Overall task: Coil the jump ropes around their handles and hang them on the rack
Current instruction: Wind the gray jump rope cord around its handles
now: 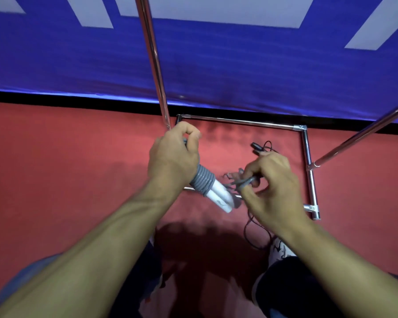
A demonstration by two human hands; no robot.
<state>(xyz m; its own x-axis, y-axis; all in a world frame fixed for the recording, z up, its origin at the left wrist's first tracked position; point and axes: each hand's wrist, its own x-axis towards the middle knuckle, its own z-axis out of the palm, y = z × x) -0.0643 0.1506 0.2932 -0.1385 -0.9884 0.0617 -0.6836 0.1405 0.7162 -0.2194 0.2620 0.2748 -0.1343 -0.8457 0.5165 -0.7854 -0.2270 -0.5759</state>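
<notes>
Down over a red, felt-like floor [55, 168], two bare hands work a grey jump rope. Its cord [201, 179] is round and smooth, with a rubbery sheen, wound in tight even turns about a pair of white plastic handles [221, 198] lying side by side; the handles are cylindrical with rounded ends, and one carries a small dark mark too tiny to read. The left hand [174, 157] has its fingers curled firmly round the upper end of this bundle, above the coils, holding it tilted with the white ends pointing down and to the right. The right hand [269, 180] pinches the loose end of the grey cord between thumb and bent fingers, just beside the handle tips. The bundle hangs in the air above the lower frame of a chrome tube rack [308, 157], whose shiny round bars join at metal corner fittings. A thin black rope [260, 148] with dark handles lies loosely on the floor inside that frame. Behind runs a blue woven banner [216, 65] with large pale blocks, cut off so no word can be read
</notes>
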